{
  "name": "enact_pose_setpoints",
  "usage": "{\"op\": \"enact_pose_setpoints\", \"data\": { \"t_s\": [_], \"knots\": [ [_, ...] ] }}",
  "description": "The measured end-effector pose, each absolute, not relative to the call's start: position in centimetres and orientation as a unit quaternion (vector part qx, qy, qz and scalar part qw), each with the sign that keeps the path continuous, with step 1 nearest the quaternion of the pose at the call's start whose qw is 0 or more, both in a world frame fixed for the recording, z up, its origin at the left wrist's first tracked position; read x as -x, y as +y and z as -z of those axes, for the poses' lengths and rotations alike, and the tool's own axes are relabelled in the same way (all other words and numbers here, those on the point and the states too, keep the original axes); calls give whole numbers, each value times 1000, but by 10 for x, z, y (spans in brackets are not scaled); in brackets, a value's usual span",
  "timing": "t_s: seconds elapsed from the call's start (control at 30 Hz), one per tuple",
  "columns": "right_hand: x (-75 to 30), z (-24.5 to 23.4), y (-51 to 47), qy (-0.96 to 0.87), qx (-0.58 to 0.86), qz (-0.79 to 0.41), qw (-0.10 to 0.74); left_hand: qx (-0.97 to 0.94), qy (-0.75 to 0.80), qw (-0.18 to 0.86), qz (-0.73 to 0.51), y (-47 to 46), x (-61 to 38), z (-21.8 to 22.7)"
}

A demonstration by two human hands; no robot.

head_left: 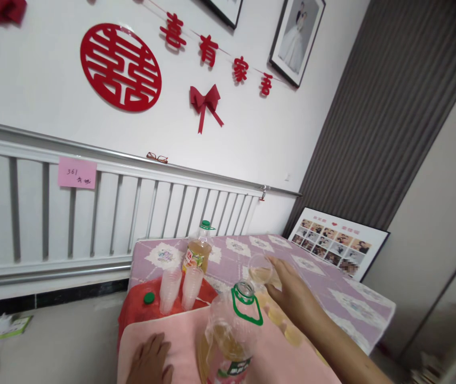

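My right hand [289,290] grips a clear plastic cup [260,269] with some pale drink in it, just beyond the mouth of a large juice bottle. That bottle [230,346] stands uncapped, a green carry ring round its neck and amber juice inside. My left hand [151,356] lies flat on a pink mat [183,333], fingers stretched out, holding nothing. Two stacks of clear cups, a left stack [170,290] and a right stack [192,288], stand on red cloth [132,309] beside a loose green cap [149,297]. Yellowish cups [293,335] are partly hidden by my right forearm.
A second juice bottle [198,250] with its green cap on stands behind the stacks. Purple patterned cloth [271,242] covers the table, whose far side meets a white radiator [108,213]. A framed photo board [340,240] leans at the right; a power strip [1,325] lies on the floor.
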State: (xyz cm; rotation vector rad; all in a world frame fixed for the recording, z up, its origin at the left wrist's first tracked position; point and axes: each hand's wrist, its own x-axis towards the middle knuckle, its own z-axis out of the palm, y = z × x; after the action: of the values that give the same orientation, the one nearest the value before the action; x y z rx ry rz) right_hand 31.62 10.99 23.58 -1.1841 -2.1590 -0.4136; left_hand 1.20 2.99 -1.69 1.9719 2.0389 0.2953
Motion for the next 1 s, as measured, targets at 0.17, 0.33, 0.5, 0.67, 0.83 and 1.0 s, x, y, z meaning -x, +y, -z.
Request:
{"op": "enact_pose_setpoints", "data": {
  "t_s": [0.17,0.33,0.5,0.67,0.83,1.0],
  "knots": [
    [-315,-238,110,-822,449,162,311,-685,703,166,-94,31,-11,15],
    [-314,-242,108,-823,452,156,307,-686,701,168,-102,30,-11,14],
    [-312,-245,105,-825,457,155,294,-681,706,166,-101,27,-12,10],
    [-313,-246,105,-826,458,164,286,-684,702,169,-103,28,-12,13],
    [-311,-244,105,-826,463,175,270,-684,704,162,-103,28,-12,11],
    [-310,-246,104,-828,467,170,259,-685,701,167,-104,25,-11,7]
  ]
}}
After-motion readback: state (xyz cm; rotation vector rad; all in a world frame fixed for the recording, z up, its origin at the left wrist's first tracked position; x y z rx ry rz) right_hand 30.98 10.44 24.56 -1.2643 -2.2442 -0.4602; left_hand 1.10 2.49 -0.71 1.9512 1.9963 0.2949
